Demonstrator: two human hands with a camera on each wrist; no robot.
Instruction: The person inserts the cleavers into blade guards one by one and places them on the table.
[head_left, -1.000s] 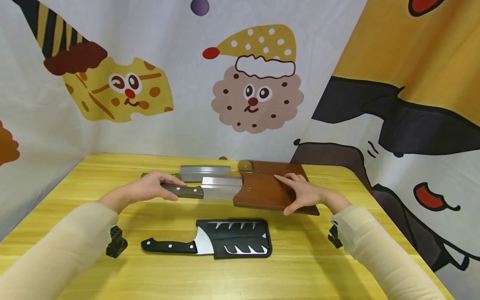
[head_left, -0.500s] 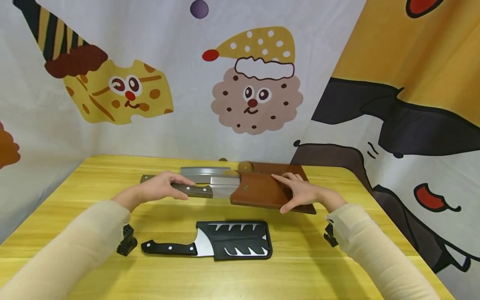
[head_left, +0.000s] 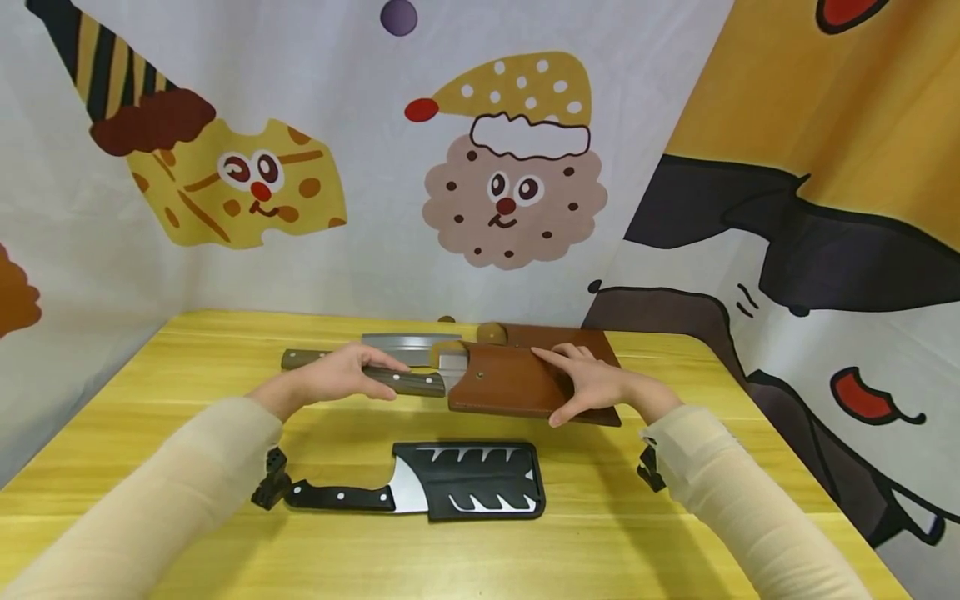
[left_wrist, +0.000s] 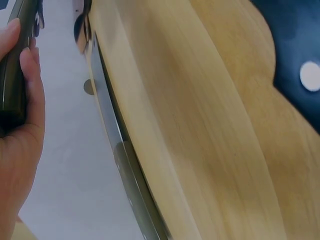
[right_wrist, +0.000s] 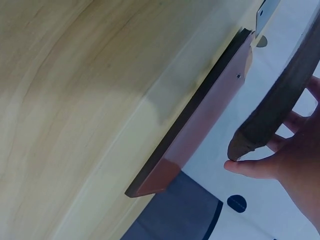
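My left hand (head_left: 337,375) grips the dark wooden handle of a cleaver (head_left: 416,383), raised above the table. Most of its blade is inside a brown leather sheath (head_left: 502,379); only a short strip of steel shows by the handle. My right hand (head_left: 600,387) holds the sheath's far end, thumb at the lower edge and fingers over the top. The left wrist view shows fingers wrapped round the handle (left_wrist: 12,80). In the right wrist view the sheath (right_wrist: 280,95) is edge-on, thumb at its corner.
Behind lie a second wooden-handled cleaver (head_left: 401,343) and another brown sheath (head_left: 555,335), partly hidden. Nearer me, a black-handled cleaver (head_left: 341,496) lies in a black blade guard (head_left: 483,479). The yellow wood-grain table (head_left: 465,558) ends at a cartoon-print curtain (head_left: 375,275).
My left hand has moved right with the cleaver, and its blade has slid deeper into the sheath. My right hand and the sheath have shifted slightly left.
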